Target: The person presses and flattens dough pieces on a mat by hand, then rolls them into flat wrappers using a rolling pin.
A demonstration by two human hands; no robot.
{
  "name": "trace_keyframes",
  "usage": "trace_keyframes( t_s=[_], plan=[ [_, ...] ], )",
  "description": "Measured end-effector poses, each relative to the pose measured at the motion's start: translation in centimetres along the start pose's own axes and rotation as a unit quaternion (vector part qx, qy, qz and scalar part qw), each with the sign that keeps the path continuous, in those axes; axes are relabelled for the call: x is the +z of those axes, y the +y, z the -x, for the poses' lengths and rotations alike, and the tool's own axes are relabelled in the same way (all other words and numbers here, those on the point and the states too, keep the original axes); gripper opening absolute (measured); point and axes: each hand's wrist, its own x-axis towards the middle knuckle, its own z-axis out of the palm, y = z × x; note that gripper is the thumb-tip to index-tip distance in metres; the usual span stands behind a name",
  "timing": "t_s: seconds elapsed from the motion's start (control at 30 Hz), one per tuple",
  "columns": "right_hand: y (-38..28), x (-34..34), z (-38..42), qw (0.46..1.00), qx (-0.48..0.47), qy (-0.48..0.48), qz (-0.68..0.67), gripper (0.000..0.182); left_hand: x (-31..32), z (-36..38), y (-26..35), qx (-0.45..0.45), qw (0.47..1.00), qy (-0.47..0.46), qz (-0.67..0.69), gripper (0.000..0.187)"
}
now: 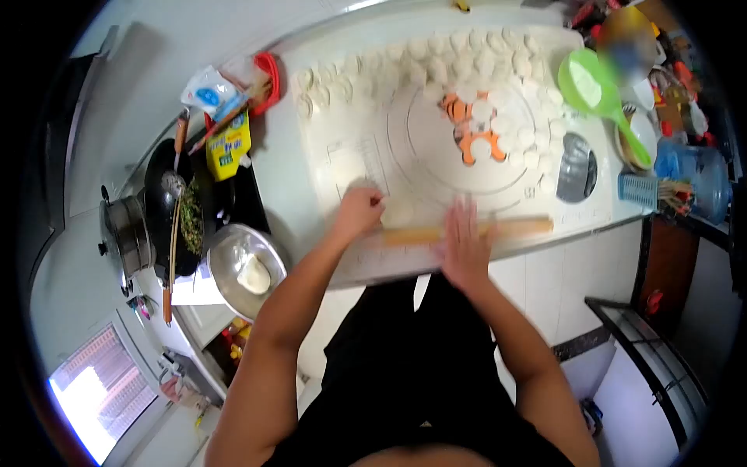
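A wooden rolling pin (520,226) lies along the near edge of a pale printed mat (436,167), slightly blurred. My right hand (465,243) rests flat over the pin's middle, fingers stretched forward. Near the pin's left end, my left hand (361,212) is closed with fingertips pinched together; what they hold is too small to make out. A pale dough round (400,210) appears faintly between the hands. Many small white dough pieces (436,68) line the mat's far side, and more flat pieces (525,140) lie to the right of an orange printed figure.
At left are a steel bowl (226,261) holding dough, a wok (161,210) with chopped greens, a steel pot (124,233) and a yellow packet (231,148). A green strainer (620,117), blue basket (636,190) and water jug (712,183) stand at right.
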Motion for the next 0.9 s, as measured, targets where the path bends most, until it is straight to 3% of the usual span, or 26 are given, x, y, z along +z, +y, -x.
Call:
trace_keyframes(
  t_s=[0.03,0.07,0.1,0.17,0.27,0.33,0.37,0.4,0.43,0.5,0.6,0.67,0.83,0.87,0.9],
  plan=[
    [-0.1,-0.2,-0.8,1.0,0.016,0.02,0.01,0.077,0.5,1.0,0.1,-0.009,1.0,-0.013,0.001,0.021],
    [0.7,1.3,-3.1,0.994,-0.014,0.106,-0.001,0.079,0.2,0.4,1.3,0.025,1.0,-0.001,0.011,0.02],
    [0.9,1.1,-4.2,0.993,-0.017,0.116,0.0,0.079,-0.3,-0.6,2.4,0.064,0.998,0.018,0.02,0.02],
    [0.5,0.7,-5.0,0.997,-0.001,0.08,0.003,0.079,-0.7,-0.8,2.9,0.048,0.999,0.008,0.021,0.018],
    [0.2,1.5,2.8,1.0,-0.011,-0.006,-0.023,0.077,0.0,-1.2,1.7,0.022,0.995,0.034,-0.086,0.021],
    [0.1,0.5,0.5,1.0,-0.01,0.014,-0.004,0.078,-0.2,-0.9,0.3,-0.02,0.999,-0.002,0.027,0.023],
    [0.1,0.3,-0.9,0.999,-0.006,0.035,0.014,0.079,0.2,-0.4,0.6,-0.026,0.999,-0.009,0.026,0.023],
    [0.8,1.2,-3.5,0.994,-0.03,0.107,-0.002,0.081,0.0,-0.7,1.8,0.009,1.0,0.011,-0.008,0.023],
    [0.8,1.3,-4.3,0.993,-0.031,0.112,-0.003,0.081,-0.2,-1.1,2.8,0.045,0.998,0.033,-0.043,0.024],
    [0.7,1.1,-4.8,0.995,-0.021,0.097,0.027,0.084,-0.6,-1.1,3.7,0.06,0.997,0.028,-0.048,0.025],
    [0.0,0.5,2.8,0.998,-0.047,0.035,-0.026,0.09,-0.1,-1.1,2.8,0.002,0.996,0.036,-0.083,0.026],
    [0.5,1.5,1.9,0.999,-0.04,0.028,-0.015,0.089,0.1,0.0,1.2,-0.028,0.996,0.055,0.071,0.023],
    [0.6,1.1,-5.6,0.991,-0.03,0.13,-0.021,0.08,0.3,-0.9,3.5,0.001,0.999,0.037,-0.012,0.019],
    [0.5,0.4,-4.4,0.997,-0.026,0.069,-0.023,0.081,0.5,-1.3,3.5,0.036,0.996,0.071,-0.036,0.02],
    [0.4,0.5,-1.8,0.997,-0.027,0.071,-0.017,0.081,0.7,-1.5,3.4,0.068,0.99,0.106,-0.056,0.02]
  ],
)
